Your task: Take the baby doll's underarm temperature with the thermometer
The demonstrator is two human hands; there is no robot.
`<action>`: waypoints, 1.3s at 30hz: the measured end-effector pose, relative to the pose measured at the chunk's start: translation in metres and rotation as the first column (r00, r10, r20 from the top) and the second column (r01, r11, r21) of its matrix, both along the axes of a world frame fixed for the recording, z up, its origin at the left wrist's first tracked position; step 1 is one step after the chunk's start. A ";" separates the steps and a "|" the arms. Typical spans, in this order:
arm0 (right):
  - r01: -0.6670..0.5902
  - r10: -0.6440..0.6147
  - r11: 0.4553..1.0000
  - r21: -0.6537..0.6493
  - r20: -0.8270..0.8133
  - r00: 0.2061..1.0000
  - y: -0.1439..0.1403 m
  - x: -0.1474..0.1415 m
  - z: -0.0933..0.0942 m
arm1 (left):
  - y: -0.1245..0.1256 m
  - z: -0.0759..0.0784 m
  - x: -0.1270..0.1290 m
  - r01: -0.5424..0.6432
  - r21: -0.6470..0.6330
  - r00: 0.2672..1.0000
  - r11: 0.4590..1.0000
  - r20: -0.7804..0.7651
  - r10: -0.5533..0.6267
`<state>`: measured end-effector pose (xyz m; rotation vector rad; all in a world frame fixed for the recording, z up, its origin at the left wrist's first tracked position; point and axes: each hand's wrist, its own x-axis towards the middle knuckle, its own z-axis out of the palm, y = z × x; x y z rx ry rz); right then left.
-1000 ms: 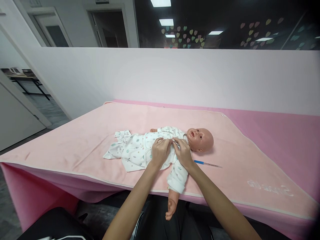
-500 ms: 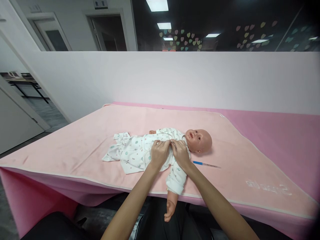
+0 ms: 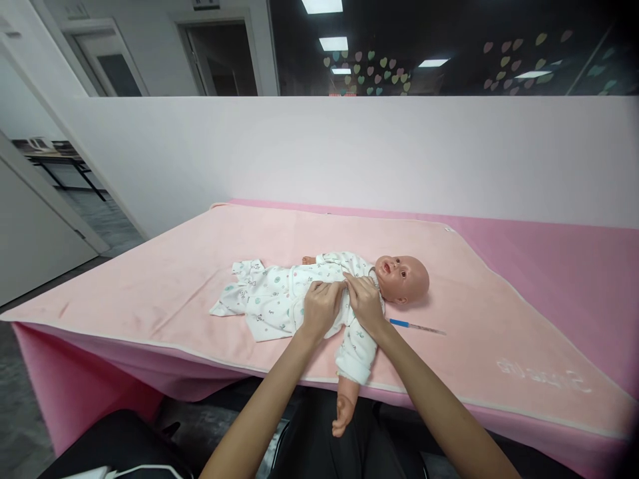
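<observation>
A baby doll (image 3: 403, 278) lies on its back, head to the right, dressed in a white patterned baby outfit (image 3: 272, 293). Its near arm hangs over the table's front edge, while the legs of the outfit lie flat to the left. My left hand (image 3: 322, 307) is closed on the cloth at the doll's chest. Close beside it, my right hand (image 3: 364, 303) pinches the same outfit just below the collar. The fingertips of both hands almost meet; whatever small fastening may be between them is hidden.
A blue-handled thermometer-like stick (image 3: 417, 326) lies right of my right wrist. Beneath everything is a peach blanket (image 3: 164, 266) over a pink cloth (image 3: 559, 266). A white partition (image 3: 349, 153) stands behind the table. A black seat (image 3: 120, 446) is at lower left.
The view has shifted slightly, so everything sits a little further right and higher. My fingers have moved only slightly at the chest of the outfit. A white object with a cable shows at bottom left.
</observation>
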<state>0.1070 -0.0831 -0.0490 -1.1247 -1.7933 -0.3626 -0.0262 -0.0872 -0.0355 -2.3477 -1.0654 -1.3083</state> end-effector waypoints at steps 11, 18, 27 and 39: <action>-0.087 0.099 0.994 0.070 -0.188 0.977 -0.015 -0.004 0.011 | -0.016 0.002 -0.044 -0.139 -0.153 0.968 0.978 0.186 0.166; -0.172 0.197 0.971 0.163 -0.151 0.969 -0.027 -0.014 0.014 | -0.020 0.000 -0.035 -0.064 -0.157 0.992 0.985 0.102 0.081; -0.260 0.262 0.965 -0.037 0.069 0.962 -0.024 -0.029 0.014 | -0.018 -0.007 -0.034 -0.037 -0.195 0.979 0.980 0.191 0.075; -0.106 0.107 0.993 -0.059 0.029 0.994 -0.019 -0.028 0.006 | -0.019 -0.008 -0.029 -0.062 -0.212 0.970 0.975 0.217 0.108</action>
